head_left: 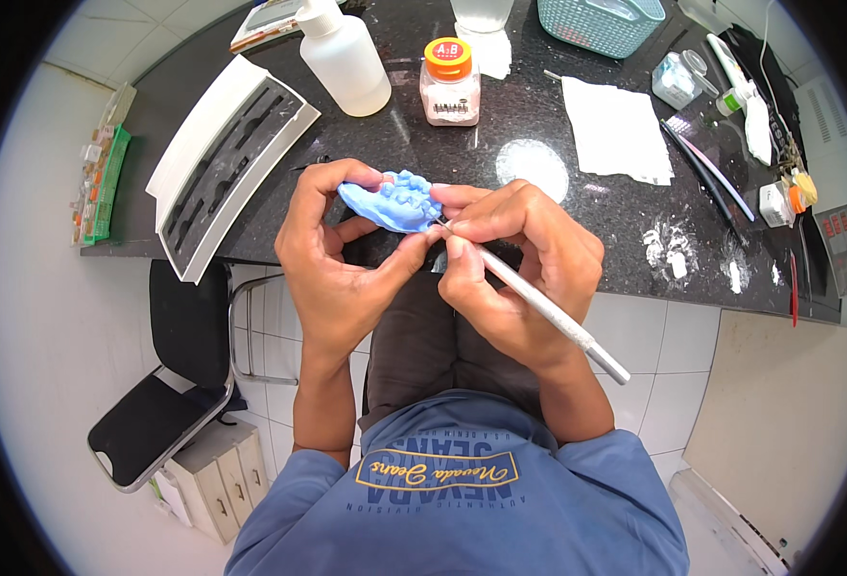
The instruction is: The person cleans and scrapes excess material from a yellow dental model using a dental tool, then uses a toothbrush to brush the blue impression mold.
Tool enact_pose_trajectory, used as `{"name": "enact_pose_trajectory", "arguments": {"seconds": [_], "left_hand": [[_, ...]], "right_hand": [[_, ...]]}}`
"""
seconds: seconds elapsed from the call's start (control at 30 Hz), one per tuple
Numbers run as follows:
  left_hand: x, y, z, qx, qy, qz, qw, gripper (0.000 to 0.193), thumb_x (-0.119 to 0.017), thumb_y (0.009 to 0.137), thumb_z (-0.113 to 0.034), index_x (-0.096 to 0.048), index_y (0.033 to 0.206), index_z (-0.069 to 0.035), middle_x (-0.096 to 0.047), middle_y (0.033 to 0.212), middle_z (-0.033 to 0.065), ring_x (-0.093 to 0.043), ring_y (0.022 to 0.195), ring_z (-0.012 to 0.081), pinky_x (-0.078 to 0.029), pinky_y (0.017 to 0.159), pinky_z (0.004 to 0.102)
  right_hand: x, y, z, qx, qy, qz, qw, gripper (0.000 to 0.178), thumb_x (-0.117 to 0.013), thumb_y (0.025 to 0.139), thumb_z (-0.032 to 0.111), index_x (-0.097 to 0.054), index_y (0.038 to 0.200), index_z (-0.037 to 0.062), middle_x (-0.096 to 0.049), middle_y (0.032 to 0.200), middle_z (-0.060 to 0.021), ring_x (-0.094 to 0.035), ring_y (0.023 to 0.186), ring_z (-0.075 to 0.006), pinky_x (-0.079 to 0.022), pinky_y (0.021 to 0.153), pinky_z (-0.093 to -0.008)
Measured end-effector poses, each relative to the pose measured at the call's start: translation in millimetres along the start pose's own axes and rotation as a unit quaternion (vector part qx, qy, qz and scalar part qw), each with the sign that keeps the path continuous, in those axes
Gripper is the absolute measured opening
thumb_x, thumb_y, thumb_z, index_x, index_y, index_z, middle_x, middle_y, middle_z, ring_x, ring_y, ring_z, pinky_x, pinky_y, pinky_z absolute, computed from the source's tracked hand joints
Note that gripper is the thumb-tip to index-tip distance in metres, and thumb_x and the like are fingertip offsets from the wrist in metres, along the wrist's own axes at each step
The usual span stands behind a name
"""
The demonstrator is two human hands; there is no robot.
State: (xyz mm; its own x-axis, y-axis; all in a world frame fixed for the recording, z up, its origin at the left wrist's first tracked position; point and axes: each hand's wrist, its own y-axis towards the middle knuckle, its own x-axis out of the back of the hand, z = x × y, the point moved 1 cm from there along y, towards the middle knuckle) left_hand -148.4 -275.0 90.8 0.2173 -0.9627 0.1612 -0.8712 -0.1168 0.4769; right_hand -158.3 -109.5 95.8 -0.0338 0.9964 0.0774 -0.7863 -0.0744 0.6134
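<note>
My left hand (332,254) grips a light blue dental cast (394,204) with a row of teeth on top, held just above the near edge of the black counter (577,206). My right hand (519,264) holds a slim silver hand tool (553,312) like a pen. Its fine tip touches the right end of the cast, next to my left thumb. The tool's handle slants down to the right past my wrist. Both hands press together around the cast.
On the counter stand a white plastic bottle (346,60), a small jar with an orange lid (449,82), an open white foam-lined case (231,158), a folded tissue (615,130), a teal basket (601,21) and several tools at the right. A black chair (169,394) stands at my left.
</note>
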Motion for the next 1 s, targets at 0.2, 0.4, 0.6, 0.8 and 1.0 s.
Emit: {"name": "enact_pose_trajectory", "arguments": {"seconds": [0.2,0.4,0.6,0.8,1.0], "left_hand": [[-0.8,1.2,-4.1,0.027,-0.002,0.000,1.000,0.051,-0.084,0.071,0.006,-0.057,0.114,0.001,-0.059,0.110,0.0091,-0.067,0.106,0.0179,-0.063,0.084,0.0305],[1.9,3.3,-2.7,0.043,-0.014,0.016,0.999,0.053,-0.085,0.072,0.004,-0.056,0.116,0.000,-0.059,0.110,0.0090,-0.067,0.105,0.0169,-0.064,0.084,0.0309],[1.6,6.0,-7.3,0.055,-0.035,0.023,0.998,0.053,-0.085,0.073,0.003,-0.054,0.116,0.000,-0.059,0.110,0.0092,-0.067,0.106,0.0175,-0.064,0.085,0.0317],[2.3,5.5,-6.4,0.050,-0.044,0.019,0.998,0.053,-0.085,0.074,0.002,-0.053,0.116,0.000,-0.059,0.108,0.0094,-0.068,0.106,0.0187,-0.064,0.086,0.0326],[2.0,5.5,-5.4,0.048,-0.051,0.023,0.997,0.052,-0.085,0.075,0.003,-0.052,0.116,0.000,-0.058,0.109,0.0103,-0.068,0.106,0.0196,-0.064,0.086,0.0329]], "right_hand": [[-0.4,0.6,1.2,0.015,-0.009,-0.005,1.000,0.013,-0.068,0.075,-0.011,-0.059,0.082,-0.0048,-0.066,0.078,-0.0118,-0.075,0.085,-0.0285,-0.062,0.083,-0.0399],[-1.5,1.6,1.0,0.031,-0.015,-0.004,0.999,0.014,-0.069,0.074,-0.011,-0.060,0.083,-0.0045,-0.066,0.078,-0.0125,-0.075,0.085,-0.0295,-0.062,0.081,-0.0384],[-2.0,2.2,3.1,0.038,-0.023,-0.004,0.999,0.016,-0.069,0.074,-0.012,-0.062,0.085,-0.0036,-0.069,0.080,-0.0141,-0.076,0.087,-0.0308,-0.061,0.079,-0.0371],[-3.0,1.9,3.2,0.036,-0.026,-0.008,0.999,0.017,-0.069,0.073,-0.012,-0.061,0.086,-0.0030,-0.069,0.081,-0.0148,-0.076,0.090,-0.0322,-0.061,0.080,-0.0368],[-2.6,2.6,2.7,0.050,-0.029,-0.008,0.998,0.019,-0.069,0.072,-0.013,-0.061,0.086,-0.0026,-0.069,0.081,-0.0150,-0.076,0.091,-0.0327,-0.061,0.079,-0.0368]]}}
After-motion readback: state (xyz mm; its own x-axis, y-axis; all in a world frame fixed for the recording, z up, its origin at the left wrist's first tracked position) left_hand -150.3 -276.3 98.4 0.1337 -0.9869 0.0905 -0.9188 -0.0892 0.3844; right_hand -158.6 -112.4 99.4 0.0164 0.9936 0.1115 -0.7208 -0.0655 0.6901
